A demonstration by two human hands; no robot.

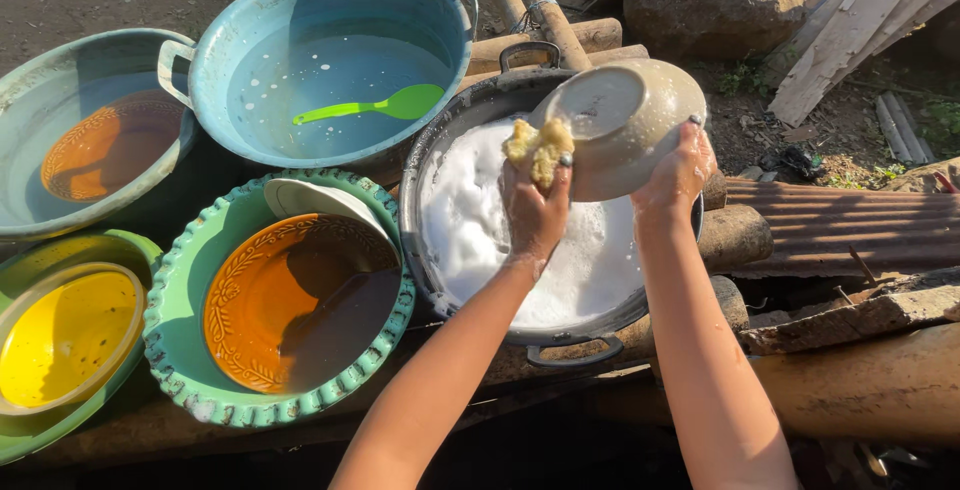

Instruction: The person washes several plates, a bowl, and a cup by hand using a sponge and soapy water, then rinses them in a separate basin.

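Outdoors on bare dirt, basins crowd a log bench. Above the foamy pot (530, 240), the right hand (678, 172) grips a bowl (625, 125) by its right rim, tilted with its underside facing left, where the left hand (535, 205) clutches a sponge (540, 148) against it.

Glossy ceramic bowl (620, 120); porous yellow sponge (540, 147); dull metal pot (455, 135); rough logs (735, 235).

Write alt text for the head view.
The left hand rubs a yellow sponge on a beige bowl held by the right hand, above a metal pot of suds. Basins beside it hold water, plates and a green spoon.
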